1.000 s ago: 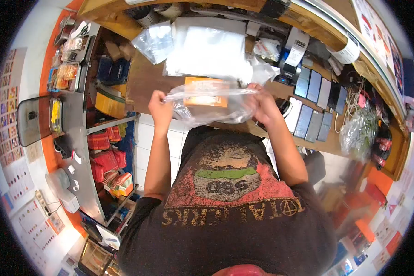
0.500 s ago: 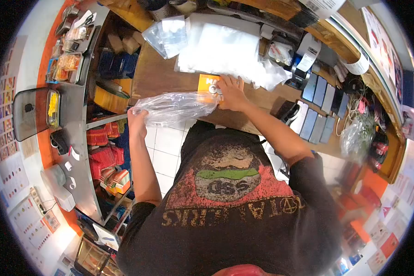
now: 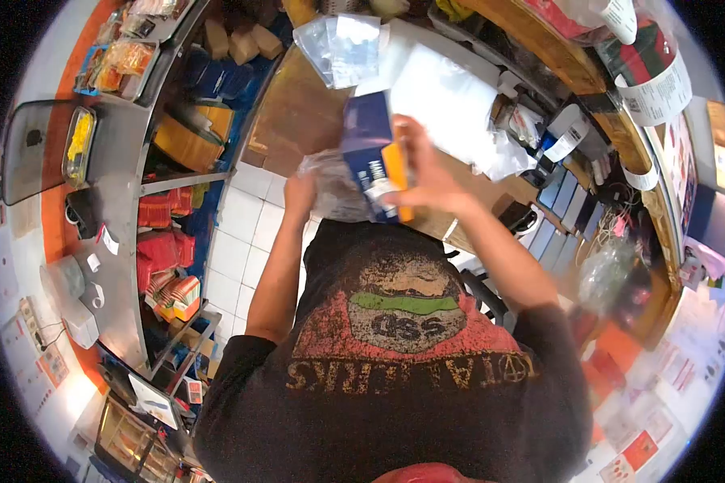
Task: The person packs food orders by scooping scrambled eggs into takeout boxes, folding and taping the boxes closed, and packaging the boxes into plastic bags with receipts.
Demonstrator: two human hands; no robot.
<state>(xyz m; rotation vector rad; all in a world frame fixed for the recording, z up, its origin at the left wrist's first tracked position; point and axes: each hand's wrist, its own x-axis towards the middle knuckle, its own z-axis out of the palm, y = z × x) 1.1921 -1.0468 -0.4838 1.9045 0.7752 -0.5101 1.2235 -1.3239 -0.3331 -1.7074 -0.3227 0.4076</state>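
Observation:
My right hand (image 3: 428,175) grips a dark blue and orange box (image 3: 366,127), thumb on its near face and fingers along the far side. The box is raised and tilted in front of my shirt. Clear plastic bag (image 3: 340,190) is bunched in my left hand (image 3: 300,191), which is closed on its left edge. The bag hangs close against the box's lower left side, and the box partly covers it. Lettering shows on the box's narrow face.
Clear and white plastic bags (image 3: 439,92) lie on the brown tabletop (image 3: 286,113). Several phones (image 3: 562,197) are lined up on the right, near a clear plastic bundle (image 3: 608,274). Left shelves hold red packs (image 3: 165,253) and wooden blocks (image 3: 246,44).
The box has gone from lying by the bag, orange side showing, to being raised and turned, with blue sides showing. My left hand and the bag have moved right, and the bag is more bunched.

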